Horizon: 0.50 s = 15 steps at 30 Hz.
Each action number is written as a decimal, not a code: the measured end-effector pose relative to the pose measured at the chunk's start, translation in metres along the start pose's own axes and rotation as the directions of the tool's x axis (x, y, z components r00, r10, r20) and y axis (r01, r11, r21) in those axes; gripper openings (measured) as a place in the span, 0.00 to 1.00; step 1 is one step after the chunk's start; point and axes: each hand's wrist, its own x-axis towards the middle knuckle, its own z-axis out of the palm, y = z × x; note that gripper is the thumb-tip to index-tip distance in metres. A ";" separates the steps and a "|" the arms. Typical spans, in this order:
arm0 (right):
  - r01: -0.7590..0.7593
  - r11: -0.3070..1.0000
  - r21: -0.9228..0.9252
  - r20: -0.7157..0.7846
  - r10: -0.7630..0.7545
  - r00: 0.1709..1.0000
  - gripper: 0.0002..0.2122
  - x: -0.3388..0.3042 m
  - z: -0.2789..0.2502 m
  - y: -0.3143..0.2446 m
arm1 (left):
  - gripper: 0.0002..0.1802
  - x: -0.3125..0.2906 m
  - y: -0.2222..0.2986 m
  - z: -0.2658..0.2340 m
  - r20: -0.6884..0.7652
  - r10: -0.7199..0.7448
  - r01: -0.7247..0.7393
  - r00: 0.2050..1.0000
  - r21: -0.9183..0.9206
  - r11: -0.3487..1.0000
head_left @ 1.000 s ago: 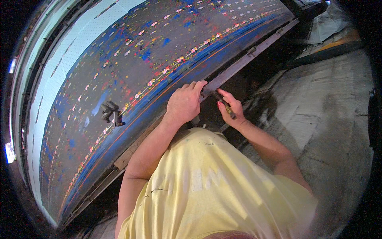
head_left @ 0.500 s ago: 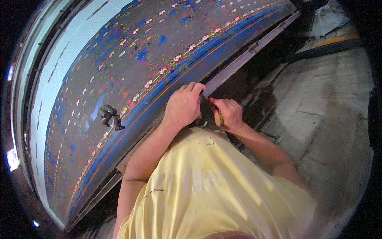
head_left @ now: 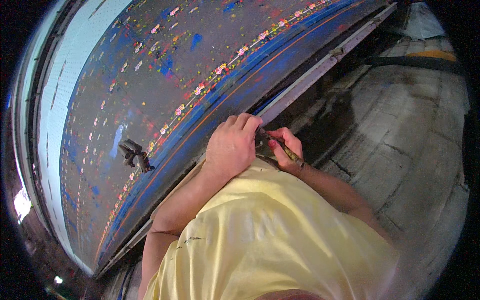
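While left hand (head_left: 232, 145) curls over rail (head_left: 305, 83), right hand (head_left: 292, 142) clasps tool (head_left: 292, 153).

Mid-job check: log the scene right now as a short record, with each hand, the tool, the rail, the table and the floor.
Left hand: left hand curled at the metal rail
Right hand: right hand gripping a slim tool
Tool: yellowish-brown handle; tip unclear, close to the left fingers
Rail: along the near edge of the table
Table: paint-spattered, dark object on top
Floor: grey floor, at right
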 end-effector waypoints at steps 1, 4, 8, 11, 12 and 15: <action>-0.045 0.998 -0.039 0.052 0.047 0.998 0.10 0.000 -0.005 -0.010 | 0.21 0.001 0.000 -0.001 0.001 -0.002 0.002 1.000 -0.001 1.000; -0.039 0.994 0.100 0.095 0.029 0.995 0.09 0.006 -0.009 -0.025 | 0.21 0.002 0.001 0.000 -0.003 -0.004 0.004 1.000 -0.005 1.000; -0.097 0.993 0.069 0.206 0.081 0.975 0.10 0.012 -0.024 -0.010 | 0.21 0.001 0.001 0.003 -0.041 0.006 -0.006 0.999 -0.003 1.000; -0.607 0.527 0.595 0.466 0.389 0.795 0.09 0.021 -0.024 0.013 | 0.22 0.000 0.002 0.002 -0.030 -0.003 0.004 1.000 0.020 1.000; -0.606 0.533 0.590 0.475 0.377 0.795 0.09 0.024 -0.026 0.019 | 0.22 -0.001 0.003 0.003 -0.023 -0.010 0.010 1.000 0.031 0.999; -0.619 0.582 0.528 0.447 0.429 0.785 0.10 0.028 -0.023 0.009 | 0.22 -0.001 0.003 0.002 -0.029 -0.023 0.025 0.999 0.038 0.999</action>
